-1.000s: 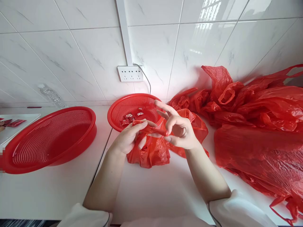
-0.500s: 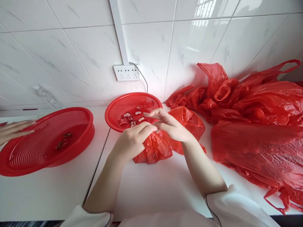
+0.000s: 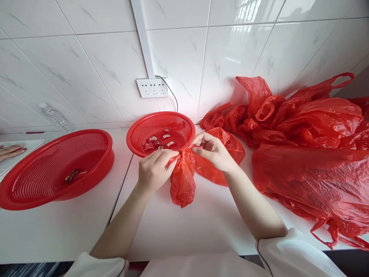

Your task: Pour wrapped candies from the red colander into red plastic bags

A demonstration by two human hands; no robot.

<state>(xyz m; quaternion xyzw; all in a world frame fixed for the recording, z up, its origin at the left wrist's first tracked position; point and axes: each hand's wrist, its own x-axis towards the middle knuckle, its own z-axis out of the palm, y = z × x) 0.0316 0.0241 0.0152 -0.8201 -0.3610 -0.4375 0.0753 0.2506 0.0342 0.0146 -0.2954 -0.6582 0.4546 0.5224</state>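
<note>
My left hand (image 3: 154, 170) and my right hand (image 3: 213, 151) each pinch the top of a small red plastic bag (image 3: 182, 184) that hangs between them just above the white counter (image 3: 201, 227). The bag is bunched at its neck and bulges below. Both hands are closed on the plastic. Just behind them stands a small red perforated basket (image 3: 138, 135) with several wrapped candies (image 3: 157, 142) in it. Another red bag (image 3: 227, 154) lies behind my right hand.
A large red basket (image 3: 95, 169) on the left holds a few candies (image 3: 72, 175). Another person's fingers (image 3: 10, 150) rest on a white tray at the far left. A heap of red plastic bags (image 3: 311, 154) covers the right side. A wall socket (image 3: 152, 87) and a plastic bottle (image 3: 54, 116) are at the tiled wall.
My hands have pulled the bag's top apart and lifted it, so the bag now hangs longer. The other person's hand has drawn back from the large basket, leaving candies in it.
</note>
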